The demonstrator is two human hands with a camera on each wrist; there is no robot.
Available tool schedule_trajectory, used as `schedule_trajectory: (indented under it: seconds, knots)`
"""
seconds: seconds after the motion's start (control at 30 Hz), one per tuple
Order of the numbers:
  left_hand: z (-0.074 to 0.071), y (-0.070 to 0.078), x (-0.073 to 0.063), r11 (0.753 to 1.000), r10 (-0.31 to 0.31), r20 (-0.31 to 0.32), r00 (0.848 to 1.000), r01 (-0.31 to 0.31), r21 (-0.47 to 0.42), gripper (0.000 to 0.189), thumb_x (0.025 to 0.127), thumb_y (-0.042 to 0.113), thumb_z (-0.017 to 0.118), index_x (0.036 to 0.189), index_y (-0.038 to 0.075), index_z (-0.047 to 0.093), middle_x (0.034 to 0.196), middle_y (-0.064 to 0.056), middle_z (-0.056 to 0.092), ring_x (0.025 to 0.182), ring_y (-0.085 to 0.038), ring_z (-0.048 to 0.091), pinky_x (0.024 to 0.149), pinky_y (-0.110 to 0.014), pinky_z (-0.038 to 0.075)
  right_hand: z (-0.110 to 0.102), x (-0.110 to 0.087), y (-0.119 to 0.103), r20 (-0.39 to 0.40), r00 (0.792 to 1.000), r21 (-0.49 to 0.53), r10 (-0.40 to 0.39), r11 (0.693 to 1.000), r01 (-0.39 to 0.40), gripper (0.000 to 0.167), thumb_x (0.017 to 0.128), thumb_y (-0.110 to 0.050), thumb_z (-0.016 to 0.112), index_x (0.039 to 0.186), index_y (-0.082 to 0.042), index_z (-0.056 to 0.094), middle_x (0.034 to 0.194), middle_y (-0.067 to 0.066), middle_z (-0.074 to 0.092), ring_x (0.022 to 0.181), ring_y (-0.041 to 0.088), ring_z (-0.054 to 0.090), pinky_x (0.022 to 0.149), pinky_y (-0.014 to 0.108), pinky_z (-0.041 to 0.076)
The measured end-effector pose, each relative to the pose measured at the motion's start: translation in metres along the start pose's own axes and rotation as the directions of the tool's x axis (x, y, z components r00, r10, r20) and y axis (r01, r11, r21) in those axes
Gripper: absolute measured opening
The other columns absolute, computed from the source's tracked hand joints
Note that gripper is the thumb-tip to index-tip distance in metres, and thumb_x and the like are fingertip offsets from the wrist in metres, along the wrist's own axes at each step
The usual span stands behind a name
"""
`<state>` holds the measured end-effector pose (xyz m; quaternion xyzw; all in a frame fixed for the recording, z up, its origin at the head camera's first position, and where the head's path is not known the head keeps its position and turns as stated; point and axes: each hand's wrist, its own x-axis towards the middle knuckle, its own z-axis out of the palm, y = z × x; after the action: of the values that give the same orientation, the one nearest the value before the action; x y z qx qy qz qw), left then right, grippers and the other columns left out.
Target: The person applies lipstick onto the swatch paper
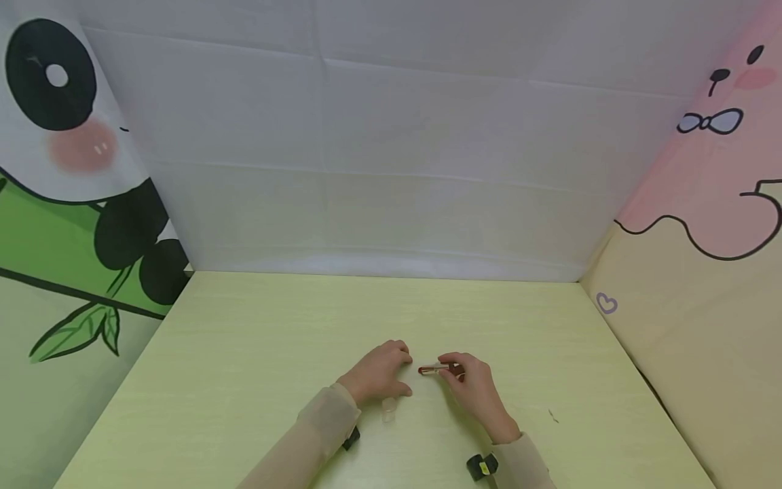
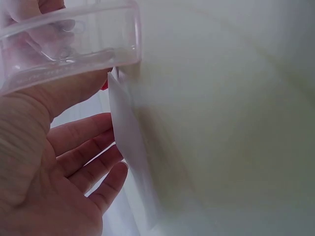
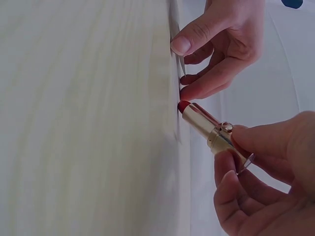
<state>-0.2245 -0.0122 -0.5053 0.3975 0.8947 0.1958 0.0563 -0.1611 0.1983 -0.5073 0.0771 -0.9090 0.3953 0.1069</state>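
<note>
My right hand point(image 1: 476, 390) pinches a lipstick point(image 3: 206, 125) with a gold tube and a round gem-like stud. Its red tip points left and meets a thin white sheet of paper point(image 2: 130, 142) lying on the table. Across from it, my left hand point(image 1: 380, 372) rests with thumb and fingers spread, fingertips at the paper's edge. In the right wrist view the left thumb point(image 3: 182, 45) presses down close above the lipstick tip. A small clear plastic container point(image 1: 388, 409) stands just below the left hand and looms large in the left wrist view.
The pale wood-grain table point(image 1: 275, 326) runs back to a white sheet wall point(image 1: 391, 170). Cartoon-printed panels flank it at left and right. A small dark mark point(image 1: 552, 415) lies right of my right hand. Black wrist cameras point(image 1: 482, 466) sit at both sleeves.
</note>
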Motion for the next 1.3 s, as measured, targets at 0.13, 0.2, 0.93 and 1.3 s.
schedule_trajectory:
  seconds: [0.13, 0.2, 0.93, 1.3]
  knots:
    - [0.0, 0.0, 0.0, 1.0, 0.001, -0.005, 1.0, -0.001, -0.004, 0.049, 0.074, 0.032, 0.083, 0.11, 0.003, 0.068, 0.107, -0.001, 0.055, 0.1, -0.018, 0.051, 0.089, -0.03, 0.043, 0.0, 0.0, 0.0, 0.0, 1.0, -0.003, -0.01, 1.0, 0.01, 0.019, 0.082, -0.001, 0.074, 0.101, -0.004, 0.07, 0.089, 0.002, 0.065, 0.073, 0.014, 0.061, 0.064, 0.027, 0.051]
    - [0.0, 0.0, 0.0, 1.0, -0.003, -0.005, 1.0, 0.003, -0.005, 0.049, 0.074, 0.032, 0.083, 0.11, 0.003, 0.068, 0.107, -0.001, 0.055, 0.101, -0.018, 0.051, 0.089, -0.03, 0.043, 0.0, 0.0, 0.0, 0.002, 1.0, -0.004, -0.011, 1.0, 0.011, 0.019, 0.082, -0.002, 0.074, 0.101, -0.004, 0.07, 0.089, 0.001, 0.065, 0.073, 0.014, 0.061, 0.064, 0.027, 0.051]
    - [-0.003, 0.003, -0.001, 1.0, -0.018, -0.003, 1.0, 0.018, -0.008, 0.048, 0.074, 0.033, 0.083, 0.11, 0.003, 0.068, 0.108, 0.0, 0.054, 0.101, -0.018, 0.05, 0.088, -0.03, 0.044, -0.008, -0.002, -0.006, 0.07, 0.998, -0.011, 0.004, 1.0, -0.003, 0.014, 0.083, -0.002, 0.073, 0.096, -0.006, 0.071, 0.081, -0.004, 0.059, 0.068, 0.01, 0.057, 0.059, 0.025, 0.048]
    - [-0.003, 0.003, -0.001, 1.0, -0.02, -0.011, 1.0, 0.02, -0.012, 0.049, 0.074, 0.032, 0.083, 0.11, 0.003, 0.068, 0.107, -0.001, 0.054, 0.1, -0.018, 0.05, 0.086, -0.03, 0.044, -0.017, -0.003, -0.011, 0.146, 0.988, -0.006, -0.049, 0.999, 0.051, 0.013, 0.082, 0.0, 0.072, 0.095, -0.004, 0.072, 0.082, -0.002, 0.063, 0.067, 0.011, 0.056, 0.057, 0.024, 0.047]
